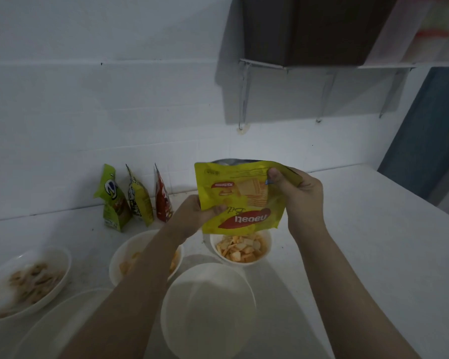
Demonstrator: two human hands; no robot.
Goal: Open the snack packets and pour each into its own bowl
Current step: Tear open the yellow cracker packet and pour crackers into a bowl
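Left grip (200, 211): pinches the yellow packet (240, 198), lower edge.
Right grip (293, 187): pinches its upper corner.
Below: empty bowl (208, 309).

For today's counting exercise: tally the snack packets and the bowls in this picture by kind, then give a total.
Packets: 4, one held, three by the wall
Bowls: 5
Total: 9

Four snack packets: one yellow packet (240, 198) held above five bowls (208, 307), three packets (138, 198) standing behind them.
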